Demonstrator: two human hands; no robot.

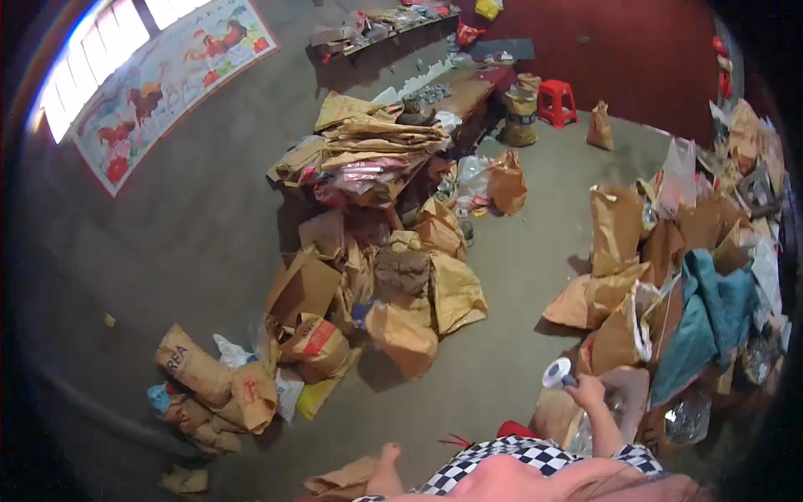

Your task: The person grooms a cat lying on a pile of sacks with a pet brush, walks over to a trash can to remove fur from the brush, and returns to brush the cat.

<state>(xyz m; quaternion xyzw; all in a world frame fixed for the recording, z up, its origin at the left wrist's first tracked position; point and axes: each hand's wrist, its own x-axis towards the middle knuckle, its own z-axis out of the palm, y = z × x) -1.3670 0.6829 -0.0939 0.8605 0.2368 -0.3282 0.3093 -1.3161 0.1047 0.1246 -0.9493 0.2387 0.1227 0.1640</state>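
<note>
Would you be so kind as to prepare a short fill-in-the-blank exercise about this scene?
1. The right hand holds a dark-handled tool whose round head is ____.
2. The plastic stool near the far wall is ____.
3. The wearer's clothing has a black-and-white ____ pattern.

Missing words: white; red; checkered.

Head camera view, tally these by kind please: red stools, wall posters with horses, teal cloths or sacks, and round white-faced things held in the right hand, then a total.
Red stool: 1
Wall poster: 1
Teal cloth or sack: 1
Round white-faced thing in the right hand: 1
Total: 4
</note>
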